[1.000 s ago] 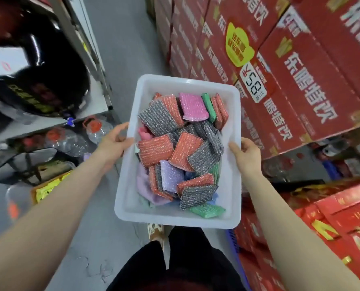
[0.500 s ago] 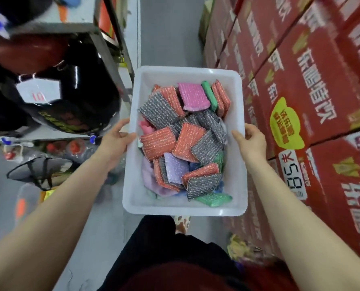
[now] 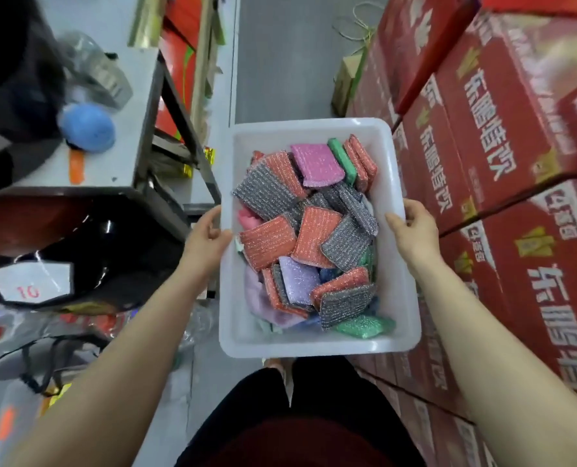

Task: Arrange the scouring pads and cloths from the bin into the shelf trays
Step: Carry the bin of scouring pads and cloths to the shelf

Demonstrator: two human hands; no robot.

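I carry a white plastic bin [image 3: 403,264] in front of my body. My left hand [image 3: 206,232] grips its left rim and my right hand [image 3: 411,230] grips its right rim, thumbs over the edge. Inside lie several scouring pads: an orange one [image 3: 268,246], a grey one [image 3: 263,192], a pink one [image 3: 315,163], a lilac one [image 3: 298,281] and a green one [image 3: 364,326]. Pale pink and blue cloths [image 3: 263,308] lie partly hidden under the pads. No shelf trays are in view.
Stacked red cartons [image 3: 502,183] wall the right side. On the left stands a grey metal shelf [image 3: 118,156] with a blue ball [image 3: 88,128] and black helmets [image 3: 88,257] below. A grey floor aisle [image 3: 280,62] runs ahead.
The view has moved forward along the aisle: the shelf and cartons have slid back past me. Both hands keep the same grip on the bin, and the pads have not shifted.
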